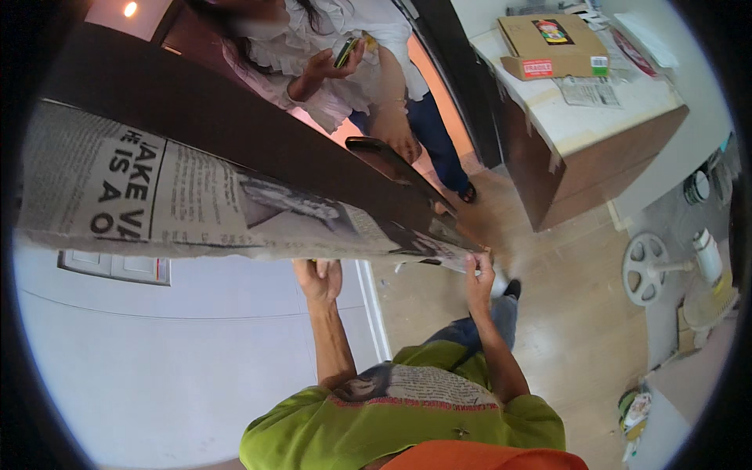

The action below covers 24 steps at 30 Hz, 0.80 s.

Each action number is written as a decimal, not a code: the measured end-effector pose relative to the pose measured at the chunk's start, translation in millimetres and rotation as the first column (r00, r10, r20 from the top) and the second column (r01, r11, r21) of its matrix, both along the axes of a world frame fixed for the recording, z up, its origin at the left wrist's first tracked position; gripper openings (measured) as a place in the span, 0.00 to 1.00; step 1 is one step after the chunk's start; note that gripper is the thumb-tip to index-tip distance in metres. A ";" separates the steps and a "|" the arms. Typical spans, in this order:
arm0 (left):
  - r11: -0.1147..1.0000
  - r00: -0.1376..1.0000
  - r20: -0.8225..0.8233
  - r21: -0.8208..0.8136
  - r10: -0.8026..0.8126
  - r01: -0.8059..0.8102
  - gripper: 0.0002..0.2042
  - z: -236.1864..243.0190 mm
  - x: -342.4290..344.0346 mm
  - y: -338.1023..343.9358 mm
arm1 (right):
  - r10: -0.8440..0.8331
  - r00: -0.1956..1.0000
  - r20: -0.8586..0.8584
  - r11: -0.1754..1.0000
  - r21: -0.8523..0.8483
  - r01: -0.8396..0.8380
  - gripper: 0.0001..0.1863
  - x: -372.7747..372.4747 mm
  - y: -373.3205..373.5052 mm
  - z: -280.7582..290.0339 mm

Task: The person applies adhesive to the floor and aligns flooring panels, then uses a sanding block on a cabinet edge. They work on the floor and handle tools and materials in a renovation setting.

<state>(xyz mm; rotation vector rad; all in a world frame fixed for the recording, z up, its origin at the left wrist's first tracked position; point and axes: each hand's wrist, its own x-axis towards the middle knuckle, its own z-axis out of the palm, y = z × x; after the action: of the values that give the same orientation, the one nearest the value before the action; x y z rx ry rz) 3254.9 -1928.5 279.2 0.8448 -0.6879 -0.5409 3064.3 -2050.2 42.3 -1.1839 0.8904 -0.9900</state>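
Note:
A long strip of newspaper [196, 196] runs along the edge of a dark brown door [258, 149], wide at the left and narrowing toward the right. At its narrow end, my right hand [479, 274] pinches the paper's lower edge between thumb and fingers. My left hand [319, 280] is raised just below the middle of the strip, its fingers curled. The paper covers the fingertips, and a speck of yellow shows there; what they hold cannot be made out. More newsprint [427, 388] lies across the front of my green shirt.
Beyond the door a person in a white blouse [376, 70] holds a small yellow-and-black object [346, 52], their other hand near the black door handle [384, 157]. A cardboard box [552, 47] sits on a white-topped cabinet [580, 117]. A white wheel-like reel [645, 269] stands at right.

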 end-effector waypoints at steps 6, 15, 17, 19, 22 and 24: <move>0.956 0.939 -0.225 0.194 0.261 -0.220 0.17 -18.1 -26.2 50.8 | 0.068 0.997 0.033 0.998 0.010 -0.068 0.10 -26.9 18.6 5.1; 0.977 0.963 -0.184 0.113 0.199 -0.180 0.16 -16.6 -26.4 56.3 | 0.198 0.975 -0.097 0.945 -0.247 -0.216 0.07 -39.9 10.0 47.8; 0.985 0.972 -0.170 0.083 0.164 -0.152 0.16 -15.8 -17.1 49.3 | 0.203 0.975 -0.087 0.931 -0.290 -0.220 0.07 -34.8 -2.3 45.1; 0.990 0.980 -0.151 0.077 0.131 -0.120 0.16 -11.6 -5.7 49.2 | 0.256 0.960 -0.110 0.935 -0.224 -0.275 0.11 -28.4 9.5 52.0; 0.995 0.986 -0.145 0.071 0.079 -0.069 0.16 -11.5 13.9 42.8 | 0.302 0.940 -0.157 0.933 -0.155 -0.325 0.13 -24.0 21.7 54.1; 0.995 0.987 -0.150 0.089 0.051 -0.038 0.16 -14.6 25.0 44.7 | 0.324 0.937 -0.132 0.940 -0.071 -0.335 0.13 -18.4 36.3 53.2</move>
<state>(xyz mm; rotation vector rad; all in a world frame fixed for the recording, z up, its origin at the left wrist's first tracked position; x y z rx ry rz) 3279.8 -1883.8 264.6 0.8876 -0.5074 -0.5918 3045.9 -2013.9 95.4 -1.4291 0.7123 -0.6987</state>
